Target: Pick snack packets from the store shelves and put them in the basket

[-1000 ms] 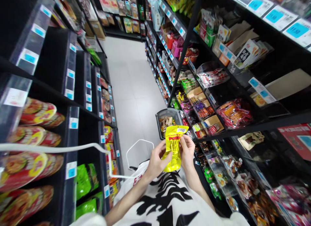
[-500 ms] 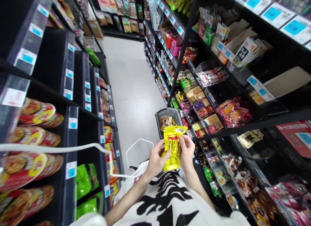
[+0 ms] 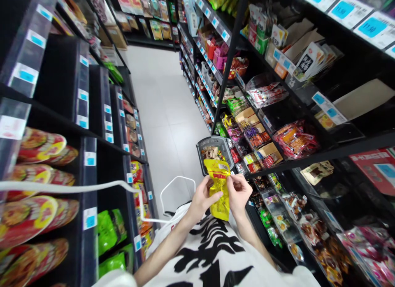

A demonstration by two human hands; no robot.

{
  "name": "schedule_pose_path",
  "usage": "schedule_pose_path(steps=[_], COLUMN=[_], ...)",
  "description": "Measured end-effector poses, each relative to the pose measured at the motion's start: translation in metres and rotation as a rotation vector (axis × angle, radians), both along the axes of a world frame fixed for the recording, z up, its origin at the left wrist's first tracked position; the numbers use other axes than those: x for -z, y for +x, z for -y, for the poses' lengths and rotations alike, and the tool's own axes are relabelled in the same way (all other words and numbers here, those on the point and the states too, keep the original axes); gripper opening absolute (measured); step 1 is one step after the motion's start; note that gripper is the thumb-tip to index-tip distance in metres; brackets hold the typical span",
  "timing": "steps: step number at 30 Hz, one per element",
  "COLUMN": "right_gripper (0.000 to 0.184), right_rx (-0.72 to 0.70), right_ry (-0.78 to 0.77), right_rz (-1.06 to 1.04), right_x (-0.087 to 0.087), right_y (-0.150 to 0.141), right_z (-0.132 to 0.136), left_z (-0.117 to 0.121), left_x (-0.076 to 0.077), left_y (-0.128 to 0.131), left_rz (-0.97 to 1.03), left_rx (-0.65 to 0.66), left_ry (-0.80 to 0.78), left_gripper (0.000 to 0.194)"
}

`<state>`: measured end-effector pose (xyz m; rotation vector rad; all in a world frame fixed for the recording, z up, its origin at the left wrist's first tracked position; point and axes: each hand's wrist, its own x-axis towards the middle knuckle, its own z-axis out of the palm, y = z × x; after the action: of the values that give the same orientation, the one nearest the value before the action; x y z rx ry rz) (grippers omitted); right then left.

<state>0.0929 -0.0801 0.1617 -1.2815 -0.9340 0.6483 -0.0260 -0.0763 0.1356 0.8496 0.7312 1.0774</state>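
Observation:
A yellow snack packet [image 3: 220,190] with a red band is held upright in front of my chest. My left hand [image 3: 203,196] grips its left side, the thumb lying across the front. On the right edge, my right hand [image 3: 238,191] pinches the packet between thumb and fingers. Just beyond the packet's top stands a grey plastic basket [image 3: 202,146] with small brown and yellow items inside; the packet hides part of it.
Shelves of bagged snacks [image 3: 296,141] rise close on my right. Left shelves hold red oval packs [image 3: 33,219] and green bags [image 3: 108,231]. A pale tiled aisle floor [image 3: 160,93] runs ahead. A white bent wire frame [image 3: 92,187] crosses the view at left.
The packet has tilted, its top leaning slightly left and its lower end shifting right. My right hand has moved a little to the right, still pinching the edge.

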Motion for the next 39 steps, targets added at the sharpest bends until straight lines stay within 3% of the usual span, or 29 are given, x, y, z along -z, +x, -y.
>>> schedule_pose_path(steps=[16, 28, 39], right_gripper=[0.021, 0.021, 0.024], right_rx=[0.036, 0.040, 0.024], right_ry=[-0.084, -0.113, -0.130], right_rz=[-0.121, -0.137, -0.145], right_x=[0.011, 0.017, 0.024], right_y=[0.001, 0.002, 0.001], right_z=[-0.010, -0.013, -0.014], left_z=[-0.006, -0.008, -0.009], left_x=[-0.002, 0.003, 0.003], left_y=[0.007, 0.002, -0.001], left_rz=[-0.043, -0.004, -0.150], left_rx=[-0.086, -0.007, -0.061], left_ry=[-0.121, -0.037, -0.041], left_gripper=[0.044, 0.050, 0.052])
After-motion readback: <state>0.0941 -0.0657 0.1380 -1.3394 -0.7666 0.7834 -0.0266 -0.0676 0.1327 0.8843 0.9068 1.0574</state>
